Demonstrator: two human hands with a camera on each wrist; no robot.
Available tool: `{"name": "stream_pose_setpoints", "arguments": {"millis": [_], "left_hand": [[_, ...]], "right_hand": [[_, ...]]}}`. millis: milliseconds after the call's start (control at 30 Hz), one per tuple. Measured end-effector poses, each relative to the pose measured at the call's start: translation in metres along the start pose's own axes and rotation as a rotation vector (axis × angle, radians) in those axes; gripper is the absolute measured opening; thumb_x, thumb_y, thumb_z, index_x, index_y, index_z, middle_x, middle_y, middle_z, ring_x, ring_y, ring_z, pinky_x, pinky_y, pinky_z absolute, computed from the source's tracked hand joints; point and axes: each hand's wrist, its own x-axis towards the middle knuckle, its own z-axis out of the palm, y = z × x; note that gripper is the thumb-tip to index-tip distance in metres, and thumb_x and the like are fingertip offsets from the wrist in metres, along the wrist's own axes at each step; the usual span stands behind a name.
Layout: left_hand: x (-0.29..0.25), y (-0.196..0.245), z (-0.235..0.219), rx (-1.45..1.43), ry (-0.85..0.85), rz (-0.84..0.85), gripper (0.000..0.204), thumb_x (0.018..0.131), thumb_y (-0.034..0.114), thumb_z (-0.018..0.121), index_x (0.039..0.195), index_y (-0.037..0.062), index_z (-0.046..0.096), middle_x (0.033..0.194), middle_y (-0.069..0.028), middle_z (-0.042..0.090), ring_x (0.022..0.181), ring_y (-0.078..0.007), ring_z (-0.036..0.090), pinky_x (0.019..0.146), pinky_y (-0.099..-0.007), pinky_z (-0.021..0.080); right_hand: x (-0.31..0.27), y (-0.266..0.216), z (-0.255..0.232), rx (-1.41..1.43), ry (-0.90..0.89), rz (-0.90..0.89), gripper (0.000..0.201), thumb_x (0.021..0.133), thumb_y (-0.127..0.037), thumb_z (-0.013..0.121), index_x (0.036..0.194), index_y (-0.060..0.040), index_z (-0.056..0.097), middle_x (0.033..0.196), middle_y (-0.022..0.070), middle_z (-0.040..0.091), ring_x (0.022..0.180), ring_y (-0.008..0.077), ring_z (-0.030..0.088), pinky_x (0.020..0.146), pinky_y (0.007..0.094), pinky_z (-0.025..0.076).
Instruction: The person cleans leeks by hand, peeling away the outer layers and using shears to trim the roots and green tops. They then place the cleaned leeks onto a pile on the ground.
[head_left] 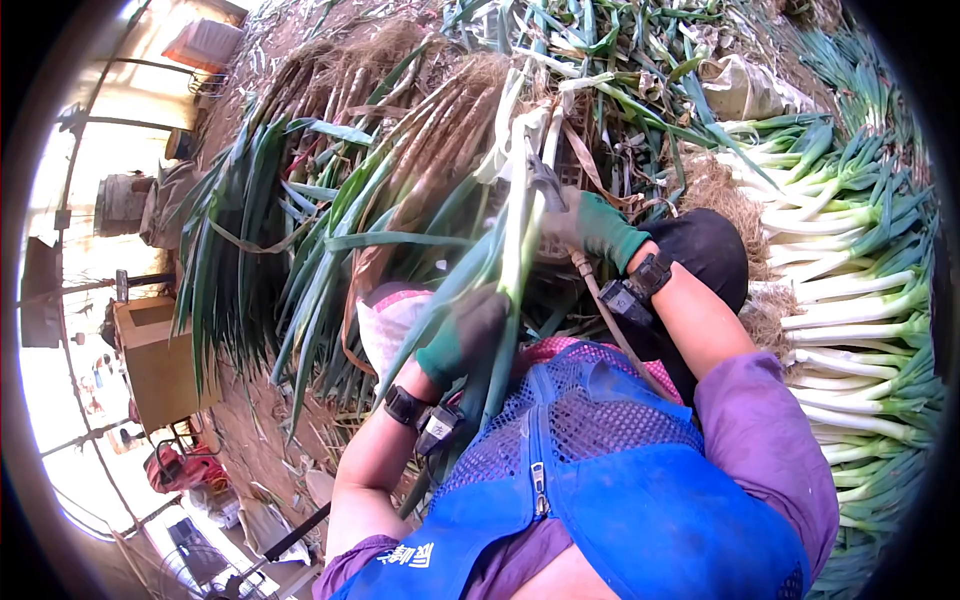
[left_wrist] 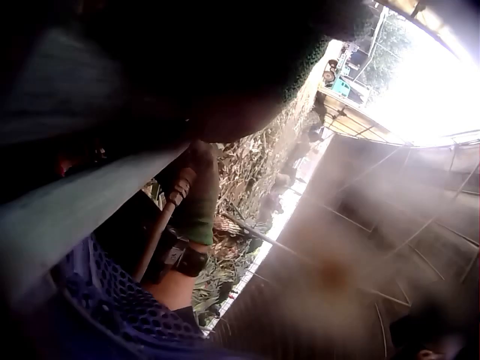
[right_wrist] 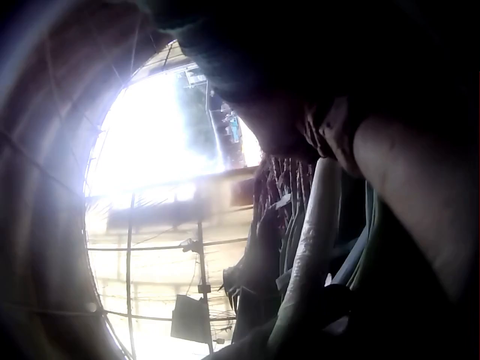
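My left hand (head_left: pixel 467 330), in a dark glove with a green cuff, grips a large green onion (head_left: pixel 517 215) around its lower leaves. The white stalk points up and away, with loose pale skin (head_left: pixel 497 155) hanging beside it. My gloved right hand (head_left: pixel 595 225) holds a grey air gun (head_left: pixel 546 185) against the stalk's side. From that hand a tan hose (head_left: pixel 605 305) with a brass-coloured fitting runs down toward my lap. In the left wrist view, the right forearm (left_wrist: pixel 176 289) and the hose show behind a leaf. A pale stalk (right_wrist: pixel 311 225) crosses the right wrist view, where the hand is mostly dark.
Unpeeled green onions (head_left: pixel 400 190) with brown roots lie heaped at left and ahead. At right, a long row of white-stalked onions (head_left: pixel 850 310) lies side by side. Leaf scraps (head_left: pixel 640 90) litter the ground ahead. A yellowish box (head_left: pixel 165 365) stands at far left.
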Motion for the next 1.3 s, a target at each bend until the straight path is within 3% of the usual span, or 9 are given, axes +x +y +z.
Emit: {"name": "stream_pose_setpoints", "arguments": {"millis": [100,133,233,267,367,500,700,1100,1300], "left_hand": [[-0.008,0.011,0.013,0.023,-0.057,-0.077,0.052,0.102,0.038,0.049,0.144,0.0065,0.052,0.104,-0.0123,0.07,0.091,-0.0209,0.067,0.086,-0.036,0.052],[-0.012,0.031,0.007,0.076,-0.113,-0.068,0.04,0.103,0.039,0.048,0.113,0.0042,0.064,0.094,-0.0166,0.071,0.086,-0.0361,0.067,0.084,-0.0412,0.052],[0.005,0.034,-0.017,0.538,-0.266,0.02,0.047,0.101,0.044,0.051,0.13,0.0087,0.062,0.098,-0.0204,0.07,0.09,-0.0318,0.07,0.083,-0.0407,0.053],[0.01,0.037,-0.031,0.5,-0.244,0.002,0.046,0.099,0.048,0.053,0.114,0.0088,0.069,0.093,-0.0209,0.07,0.086,-0.0364,0.068,0.079,-0.044,0.053],[0.032,0.048,-0.084,0.516,0.096,-0.124,0.04,0.096,0.043,0.061,0.102,0.0061,0.073,0.084,-0.0148,0.072,0.076,-0.0279,0.071,0.071,-0.0388,0.054],[0.094,-0.014,-0.153,0.62,0.552,-0.119,0.054,0.089,0.044,0.065,0.127,0.0053,0.063,0.107,-0.0237,0.071,0.099,-0.0371,0.07,0.085,-0.0446,0.054],[0.142,-0.109,-0.143,0.868,0.415,-0.456,0.062,0.073,0.031,0.077,0.129,0.0103,0.059,0.116,-0.0228,0.069,0.109,-0.0378,0.067,0.097,-0.0465,0.052],[0.038,0.023,-0.207,1.018,0.685,-0.338,0.045,0.075,0.042,0.073,0.11,0.0141,0.07,0.102,-0.0202,0.072,0.092,-0.0378,0.07,0.083,-0.0471,0.055],[0.021,0.121,-0.193,0.747,0.249,-0.173,0.049,0.075,0.049,0.073,0.094,0.0049,0.073,0.084,-0.0171,0.072,0.079,-0.0295,0.07,0.074,-0.0404,0.053]], "right_hand": [[0.007,-0.003,0.003,-0.031,0.029,0.015,0.065,0.089,-0.05,0.053,0.119,0.007,0.059,0.116,0.0376,0.062,0.116,0.0466,0.061,0.099,0.047,0.048],[0.006,-0.001,0.003,-0.047,0.029,0.017,0.066,0.089,-0.051,0.053,0.119,0.0072,0.059,0.116,0.0376,0.062,0.117,0.0466,0.061,0.1,0.047,0.048],[-0.003,-0.005,0.006,-0.089,0.009,0.021,0.065,0.085,-0.05,0.058,0.117,0.0065,0.058,0.112,0.0353,0.064,0.11,0.0454,0.063,0.095,0.0463,0.05],[-0.007,-0.004,0.009,-0.107,0.01,0.017,0.063,0.083,-0.05,0.06,0.114,0.0053,0.058,0.108,0.0334,0.066,0.106,0.0442,0.065,0.092,0.0458,0.051],[-0.01,0.005,0.013,-0.129,0.006,0.006,0.062,0.081,-0.047,0.063,0.115,0.0044,0.058,0.108,0.0322,0.067,0.103,0.0442,0.066,0.09,0.0468,0.051],[-0.012,0.011,0.014,-0.094,-0.013,-0.038,0.062,0.079,-0.044,0.062,0.117,0.0045,0.057,0.109,0.0325,0.066,0.106,0.047,0.064,0.091,0.049,0.05],[-0.012,0.005,0.015,-0.193,-0.028,-0.02,0.069,0.079,-0.047,0.066,0.121,0.0063,0.054,0.115,0.0337,0.065,0.11,0.045,0.065,0.095,0.0467,0.05],[-0.024,0.0,0.003,0.096,-0.062,-0.055,0.063,0.074,-0.048,0.07,0.11,0.0027,0.062,0.103,0.0255,0.069,0.097,0.0367,0.069,0.086,0.0414,0.052],[-0.004,0.023,0.018,0.296,-0.041,-0.125,0.052,0.074,-0.046,0.072,0.094,0.0007,0.065,0.09,0.0211,0.07,0.081,0.0292,0.07,0.073,0.0393,0.054]]}}
